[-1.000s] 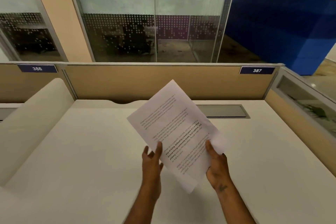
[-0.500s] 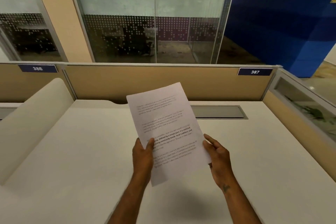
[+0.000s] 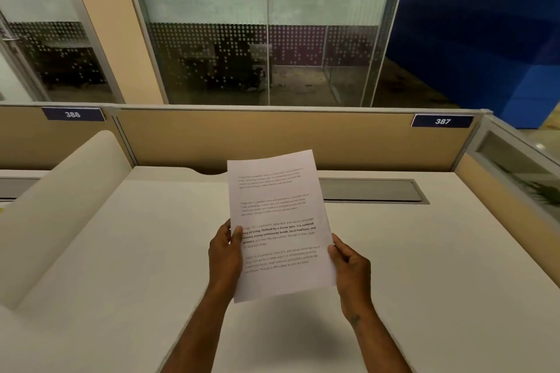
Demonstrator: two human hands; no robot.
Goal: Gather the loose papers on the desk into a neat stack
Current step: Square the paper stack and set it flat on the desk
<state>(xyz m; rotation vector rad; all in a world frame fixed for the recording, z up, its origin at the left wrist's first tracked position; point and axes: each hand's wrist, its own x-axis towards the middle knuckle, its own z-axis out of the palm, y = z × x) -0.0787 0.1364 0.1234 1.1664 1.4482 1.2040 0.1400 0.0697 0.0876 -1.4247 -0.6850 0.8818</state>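
Observation:
A stack of white printed papers [image 3: 277,215] is held up above the white desk [image 3: 121,266], nearly upright and almost square to my view, text facing me. My left hand [image 3: 225,254] grips its left edge, thumb across the front of the top sheet. My right hand [image 3: 351,266] holds the right edge lower down, thumb on the front. The sheets look aligned; I cannot tell how many there are. No loose paper lies on the desk.
A tan partition [image 3: 272,136] with labels 386 and 387 closes the desk's far side. A grey cable hatch [image 3: 372,191] is set into the desk behind the papers. A curved white divider [image 3: 60,191] stands at left, a glass side panel [image 3: 521,172] at right.
The papers have turned from a slant to nearly upright and shifted slightly left. My right hand, open against the edge half a second ago, has closed on it.

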